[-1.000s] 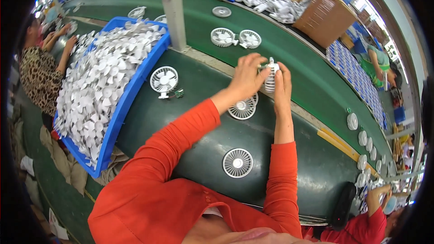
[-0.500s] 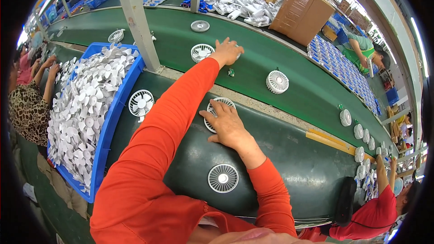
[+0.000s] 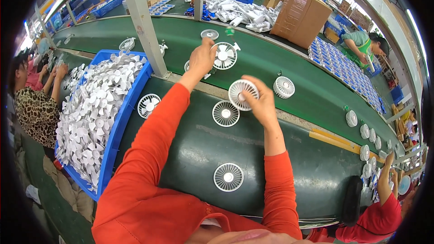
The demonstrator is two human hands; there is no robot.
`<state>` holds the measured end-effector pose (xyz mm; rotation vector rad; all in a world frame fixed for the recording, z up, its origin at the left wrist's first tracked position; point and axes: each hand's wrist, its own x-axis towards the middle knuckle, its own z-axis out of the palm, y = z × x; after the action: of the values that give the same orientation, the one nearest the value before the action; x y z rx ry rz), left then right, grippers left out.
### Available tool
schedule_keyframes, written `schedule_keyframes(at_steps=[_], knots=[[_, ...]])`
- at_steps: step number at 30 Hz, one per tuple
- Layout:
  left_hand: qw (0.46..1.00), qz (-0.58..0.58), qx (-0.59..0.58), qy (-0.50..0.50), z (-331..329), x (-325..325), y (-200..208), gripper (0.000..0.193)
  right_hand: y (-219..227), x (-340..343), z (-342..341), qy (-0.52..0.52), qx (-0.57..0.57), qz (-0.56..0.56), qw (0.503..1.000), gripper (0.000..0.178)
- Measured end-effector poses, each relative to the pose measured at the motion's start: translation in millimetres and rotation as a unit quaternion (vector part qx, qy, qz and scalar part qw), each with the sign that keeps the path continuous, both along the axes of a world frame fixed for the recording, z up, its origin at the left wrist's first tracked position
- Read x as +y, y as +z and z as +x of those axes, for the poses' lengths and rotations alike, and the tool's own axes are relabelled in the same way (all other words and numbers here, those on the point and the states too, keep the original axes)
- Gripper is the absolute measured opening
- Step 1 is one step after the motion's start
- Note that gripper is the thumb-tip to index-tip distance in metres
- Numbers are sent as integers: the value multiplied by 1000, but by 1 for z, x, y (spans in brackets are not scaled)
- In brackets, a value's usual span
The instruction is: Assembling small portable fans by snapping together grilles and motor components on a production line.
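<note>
My left hand [image 3: 201,61] grips the rim of a white fan housing [image 3: 225,56], whose blades show inside, raised over the green belt. A small green board [image 3: 229,31] appears just above it; whether a wire joins them I cannot tell. In my right hand [image 3: 263,104] is a round white fan grille [image 3: 242,94], held between thumb and fingers. Below it, a second grille [image 3: 225,113] lies flat on the dark work surface, and a third grille [image 3: 228,177] lies nearer to me. Another fan housing with blades [image 3: 148,105] rests beside the blue bin.
A blue bin [image 3: 106,171] heaped with white fan blades [image 3: 97,113] stands at left, beside a metal post [image 3: 147,27]. The green belt [image 3: 316,92] carries several fan parts. Co-workers sit at both sides. A cardboard box [image 3: 300,16] stands across the belt.
My left hand has lifted the fan housing and drawn it back toward me. My right hand has left the grille on the surface, risen and now holds another grille.
</note>
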<state>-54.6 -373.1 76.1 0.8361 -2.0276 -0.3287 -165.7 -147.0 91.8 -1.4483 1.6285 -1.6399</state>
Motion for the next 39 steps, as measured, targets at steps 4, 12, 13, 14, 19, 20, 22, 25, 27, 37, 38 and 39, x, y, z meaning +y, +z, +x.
schedule_keyframes(at_steps=[4,12,13,14,19,20,22,25,27,37,38,39], knots=[[918,301,220,-134,11,30,-33,33,5,-10,3,-21,-217,-82,972,41],[450,685,394,-416,-5,122,-30,49,-17,-13,0,-212,204,-144,945,34],[407,699,401,-431,-6,123,-29,54,-21,-14,0,-218,226,-147,938,35],[392,721,418,-390,7,118,-27,55,-16,-18,12,-215,252,-142,933,37],[428,695,415,-402,12,109,-26,40,-17,-17,26,-139,298,-130,936,56],[418,704,413,-399,11,111,-22,40,-19,-15,26,-132,293,-118,940,62],[441,695,408,-395,14,111,-17,42,-22,-13,25,-106,304,-81,943,78],[523,642,411,-381,19,114,-10,44,-19,-8,34,-92,282,-33,955,98],[585,586,423,-367,14,121,-12,40,-29,-10,33,-82,211,-64,972,101],[907,224,308,-181,1,149,-6,31,-30,-21,31,-25,75,-108,991,72],[929,187,271,-169,-2,138,-15,32,-26,-20,25,-10,47,-66,997,70],[893,283,289,-196,-9,139,-17,33,-21,-16,13,-31,61,-29,997,65]])
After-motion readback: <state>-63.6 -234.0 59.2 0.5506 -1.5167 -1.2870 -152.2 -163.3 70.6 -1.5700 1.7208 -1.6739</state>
